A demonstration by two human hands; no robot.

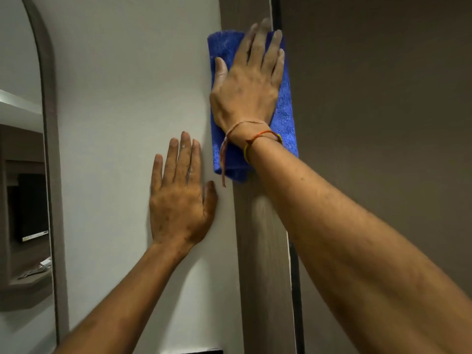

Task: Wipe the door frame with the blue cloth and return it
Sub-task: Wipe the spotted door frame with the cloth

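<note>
A folded blue cloth [287,116] lies flat against the grey-brown wooden door frame [260,238], high up near the top of the view. My right hand [249,83] presses on the cloth with fingers spread and pointing upward, covering its middle. Thread bracelets circle that wrist. My left hand [180,198] rests flat and open on the white wall [132,98], just left of the frame and below the cloth, holding nothing.
A brown door [383,123] fills the right side, with a dark gap beside the frame. At the left stands an arched mirror [23,175] with a grey border, reflecting shelves and a dark screen.
</note>
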